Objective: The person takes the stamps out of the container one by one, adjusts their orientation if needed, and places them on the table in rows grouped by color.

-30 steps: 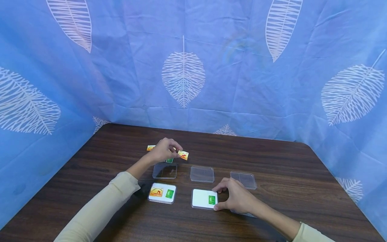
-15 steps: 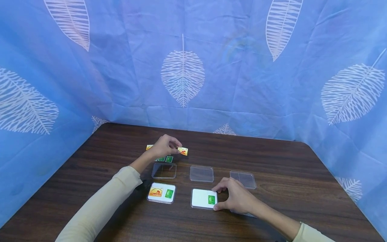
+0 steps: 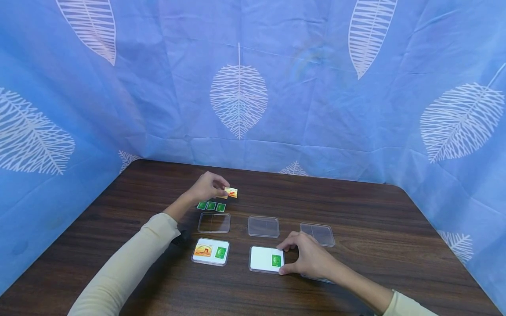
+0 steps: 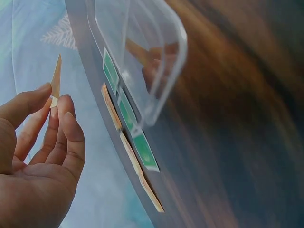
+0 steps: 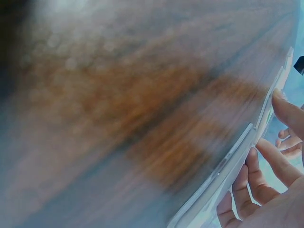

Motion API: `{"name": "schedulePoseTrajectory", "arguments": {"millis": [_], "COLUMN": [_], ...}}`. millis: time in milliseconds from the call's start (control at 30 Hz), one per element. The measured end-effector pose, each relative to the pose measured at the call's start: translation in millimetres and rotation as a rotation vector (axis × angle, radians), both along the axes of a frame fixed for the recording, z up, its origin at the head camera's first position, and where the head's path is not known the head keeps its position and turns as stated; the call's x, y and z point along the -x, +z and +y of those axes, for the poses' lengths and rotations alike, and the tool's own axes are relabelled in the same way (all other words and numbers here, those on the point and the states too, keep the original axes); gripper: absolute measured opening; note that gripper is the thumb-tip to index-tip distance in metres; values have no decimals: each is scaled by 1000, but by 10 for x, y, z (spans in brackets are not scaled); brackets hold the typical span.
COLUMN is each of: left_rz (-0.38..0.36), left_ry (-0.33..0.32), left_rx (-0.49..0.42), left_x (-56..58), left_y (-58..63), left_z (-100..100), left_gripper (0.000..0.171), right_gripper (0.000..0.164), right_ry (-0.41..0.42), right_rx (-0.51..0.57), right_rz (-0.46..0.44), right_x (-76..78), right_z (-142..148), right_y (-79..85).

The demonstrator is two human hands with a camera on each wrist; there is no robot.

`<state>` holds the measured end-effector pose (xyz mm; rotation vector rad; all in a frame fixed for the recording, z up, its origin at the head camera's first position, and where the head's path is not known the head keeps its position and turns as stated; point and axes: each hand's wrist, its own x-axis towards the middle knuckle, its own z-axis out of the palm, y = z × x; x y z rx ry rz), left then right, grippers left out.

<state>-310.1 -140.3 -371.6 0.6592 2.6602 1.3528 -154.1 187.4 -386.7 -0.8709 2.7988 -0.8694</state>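
My left hand [image 3: 205,186] pinches a small orange-and-yellow stamp [image 3: 231,192] between thumb and fingertips, raised above the far part of the table. In the left wrist view, three green stamps [image 4: 127,109] lie in a row beside three orange ones [image 4: 130,153]; the head view hides most of the orange row behind the hand. With thumb and index finger, my right hand [image 3: 312,258] grips the right-hand corners of the middle clear case [image 3: 261,260]. Its white insert bears one green stamp [image 3: 276,260] on the right.
On the left, another case [image 3: 210,260] holds an orange and a green stamp. A third case [image 3: 318,279] is mostly hidden under the right hand. Three clear lids [image 3: 263,227] lie in a row behind the cases. Blue leaf-patterned cloth [image 3: 300,109] hangs around the dark wood table [image 3: 367,210].
My left hand has moved left and farther back with the pinched stamp, bringing the green row into full sight in the head view. My right hand stays on the middle case.
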Motion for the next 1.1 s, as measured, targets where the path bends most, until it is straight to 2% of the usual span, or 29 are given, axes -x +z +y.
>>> {"name": "schedulePoseTrajectory", "arguments": {"millis": [367, 600, 867, 1100], "left_rz": [13, -6, -26, -53], "left_ry": [50, 100, 174, 201], "left_rx": [0, 12, 9, 22], "left_x": [48, 72, 68, 68], "left_y": [-25, -88, -86, -103], "left_z": [-238, -453, -688, -874], "left_gripper": [20, 20, 21, 22], "right_gripper": [47, 46, 47, 47], "right_ry": [1, -5, 0, -5], "right_rx": [-17, -10, 1, -3], "right_rz": [20, 9, 1, -4], "right_x": [8, 8, 11, 8], "right_z": [5, 0, -3, -10], "right_y": [-6, -11, -9, -12]}}
